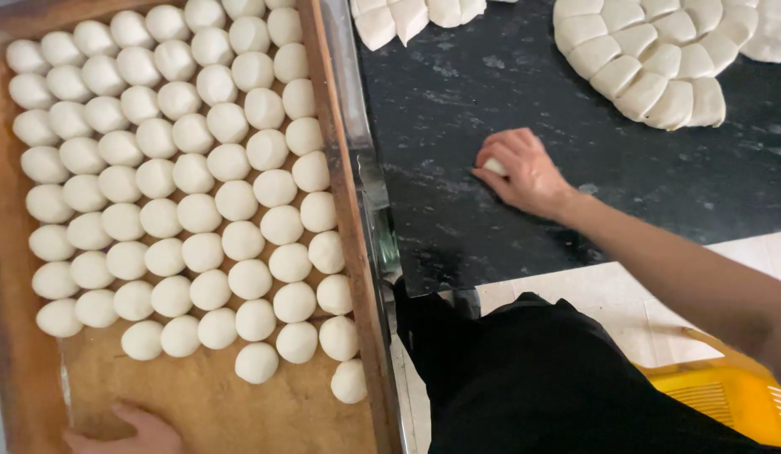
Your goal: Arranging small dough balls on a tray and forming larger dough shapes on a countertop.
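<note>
My right hand rests on the black stone counter, cupped over a small piece of white dough that shows at the fingertips. My left hand lies at the near edge of a wooden tray, fingers on its bare brown surface, holding nothing. Several rows of round white dough balls fill most of the tray. The nearest ball sits alone by the tray's right rim.
Cut white dough pieces lie in curved rows at the far right of the counter, with more dough chunks at the top middle. A yellow plastic crate stands on the tiled floor at lower right. My dark clothing fills the bottom middle.
</note>
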